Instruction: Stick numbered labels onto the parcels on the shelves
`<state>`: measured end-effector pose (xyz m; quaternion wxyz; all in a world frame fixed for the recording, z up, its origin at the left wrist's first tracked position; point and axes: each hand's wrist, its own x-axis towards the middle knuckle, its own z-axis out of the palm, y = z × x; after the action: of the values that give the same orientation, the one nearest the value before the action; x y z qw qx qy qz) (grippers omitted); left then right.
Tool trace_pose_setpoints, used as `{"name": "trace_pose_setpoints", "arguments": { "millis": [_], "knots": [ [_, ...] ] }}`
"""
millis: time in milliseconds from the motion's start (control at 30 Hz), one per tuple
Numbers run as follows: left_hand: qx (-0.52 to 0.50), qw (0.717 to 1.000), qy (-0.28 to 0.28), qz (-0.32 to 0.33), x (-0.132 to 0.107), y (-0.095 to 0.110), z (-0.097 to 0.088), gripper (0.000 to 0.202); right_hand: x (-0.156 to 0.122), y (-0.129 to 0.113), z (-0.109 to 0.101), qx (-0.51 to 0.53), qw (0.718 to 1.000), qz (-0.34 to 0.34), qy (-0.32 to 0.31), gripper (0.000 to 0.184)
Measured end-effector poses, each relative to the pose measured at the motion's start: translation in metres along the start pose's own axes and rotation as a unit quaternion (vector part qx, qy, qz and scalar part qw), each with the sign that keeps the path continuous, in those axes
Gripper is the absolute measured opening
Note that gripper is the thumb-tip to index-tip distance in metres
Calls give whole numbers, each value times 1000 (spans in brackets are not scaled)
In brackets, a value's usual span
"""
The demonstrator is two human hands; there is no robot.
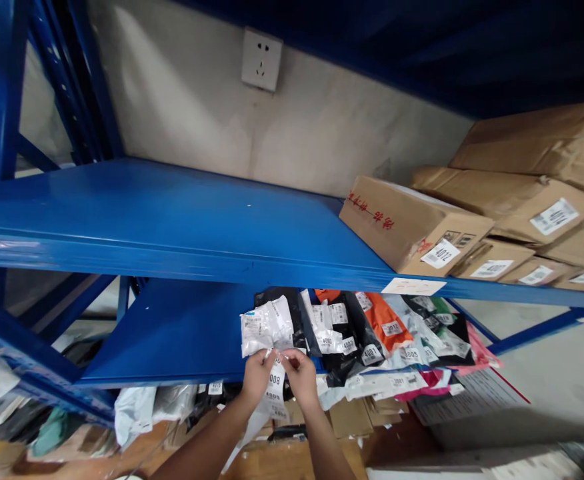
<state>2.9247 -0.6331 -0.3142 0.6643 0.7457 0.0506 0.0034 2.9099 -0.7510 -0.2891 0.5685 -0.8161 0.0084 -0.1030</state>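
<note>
Left hand (257,375) and right hand (301,375) both pinch the top of the label strip (275,390) at the front edge of the lower shelf (172,333). Strip hangs vertical between them, equally near each. Bagged packets (352,330) just behind.

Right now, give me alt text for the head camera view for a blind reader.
The left hand and right hand pinch a strip of numbered labels before a lower blue shelf lined with labelled bags; cardboard boxes sit on the shelf above.
</note>
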Motion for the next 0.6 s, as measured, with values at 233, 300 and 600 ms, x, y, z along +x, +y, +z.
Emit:
{"name": "trace_pose_setpoints", "arguments": {
  "millis": [233, 300, 600],
  "knots": [
    [70, 995, -64, -26, 18, 0, -2, 37, 52, -9, -10, -133, 987, -76, 37, 21],
    [109, 991, -81, -12, 22, 1, -10, 26, 76, -8, -17, -186, 980, -72, 25, 22],
    [228, 960, -123, 105, 42, -28, -25, 4, 128, 3, -14, -347, 931, -40, -102, 20]
  ]
}}
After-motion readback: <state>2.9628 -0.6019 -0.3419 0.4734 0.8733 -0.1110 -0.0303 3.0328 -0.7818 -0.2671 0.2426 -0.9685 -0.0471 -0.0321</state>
